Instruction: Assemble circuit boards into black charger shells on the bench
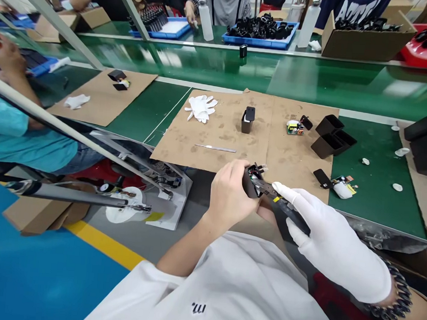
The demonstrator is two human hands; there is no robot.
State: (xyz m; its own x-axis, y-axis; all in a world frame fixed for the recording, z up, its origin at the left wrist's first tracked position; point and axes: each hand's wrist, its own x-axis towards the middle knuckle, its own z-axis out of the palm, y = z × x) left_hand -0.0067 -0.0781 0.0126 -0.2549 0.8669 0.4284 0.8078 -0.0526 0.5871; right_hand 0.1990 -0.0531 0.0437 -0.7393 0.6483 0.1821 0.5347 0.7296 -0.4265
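Observation:
My bare left hand (231,191) is wrapped round a small black plastic housing (249,183), its open end turned to the right with circuit parts and plug pins showing. In a white glove, my right hand (315,232) grips dark pliers (287,207), whose jaws reach into the housing's opening. What exactly the jaws touch is too small to tell. Beyond my hands, on the cardboard sheet (213,160), lie a thin metal tool (215,148), an upright black housing with its lid (247,121) and a circuit board (295,127) with a black cap.
A white glove (202,108) lies on the cardboard. Empty black housings (331,139) stand to the right, near another circuit board (343,188). Past the green conveyor (206,66) are a blue tray (260,41) and a carton (363,43). A co-worker in turquoise (12,134) sits at left, behind a slanting metal bar.

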